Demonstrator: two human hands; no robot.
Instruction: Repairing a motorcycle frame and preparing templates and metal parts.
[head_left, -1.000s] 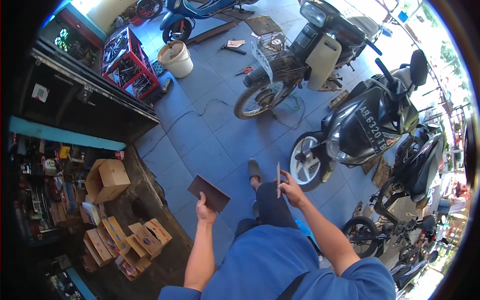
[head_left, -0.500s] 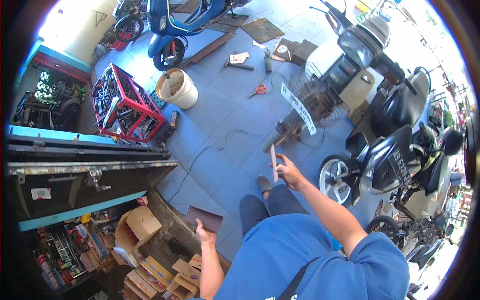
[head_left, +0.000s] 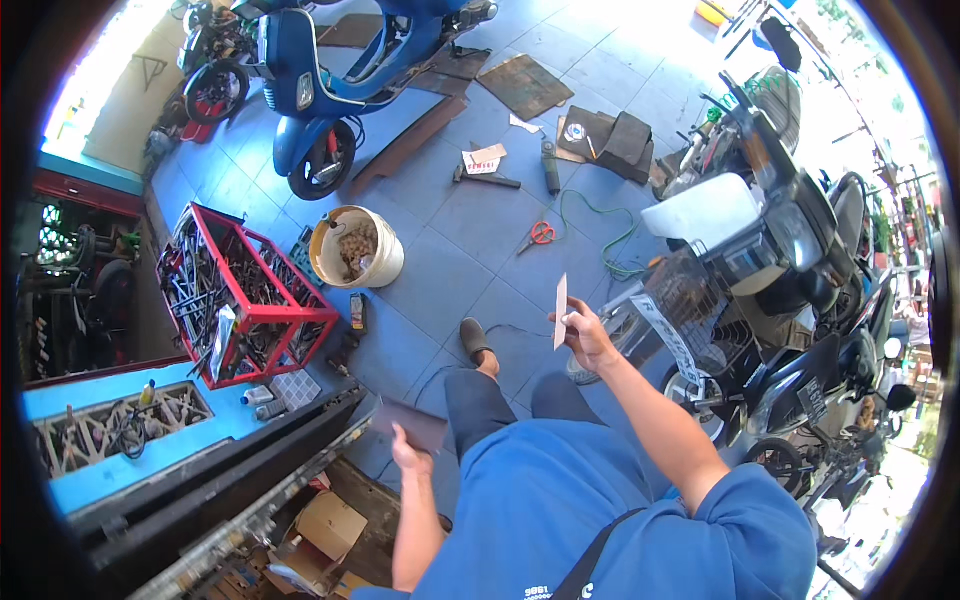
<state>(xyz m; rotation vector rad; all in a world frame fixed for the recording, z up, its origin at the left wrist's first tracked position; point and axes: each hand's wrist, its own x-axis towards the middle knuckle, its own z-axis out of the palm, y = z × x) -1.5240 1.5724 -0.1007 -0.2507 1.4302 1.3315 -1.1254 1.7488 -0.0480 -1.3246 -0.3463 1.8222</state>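
A person in a blue shirt stands on the grey tiled floor (head_left: 450, 260) of an open-air motorcycle workshop, both hands occupied and held well apart. The right hand (head_left: 585, 335) is raised in front of the body, fingers closed on the lower edge of a thin pale card (head_left: 560, 311), which stands upright and shows edge-on. The left hand (head_left: 408, 455) is lower and closer to the body, gripping a flat dark brown sheet (head_left: 412, 424) held roughly level, just beside the edge of a long dark workbench (head_left: 240, 480).

One dark shoe (head_left: 475, 338) points out onto the tiles. Ahead of it sit a cream bucket (head_left: 357, 247) filled with small parts and a red metal crate (head_left: 240, 295) packed with tools and rods. Orange-handled scissors (head_left: 537, 236) lie on the floor near a green hose (head_left: 600, 235), with a hammer (head_left: 483, 179) farther off. A blue scooter (head_left: 340, 75) is parked at the far side, and a black motorcycle (head_left: 780, 290) with a wire front basket (head_left: 685, 300) stands just to the person's right. Cardboard boxes (head_left: 325, 525) lie under the workbench.
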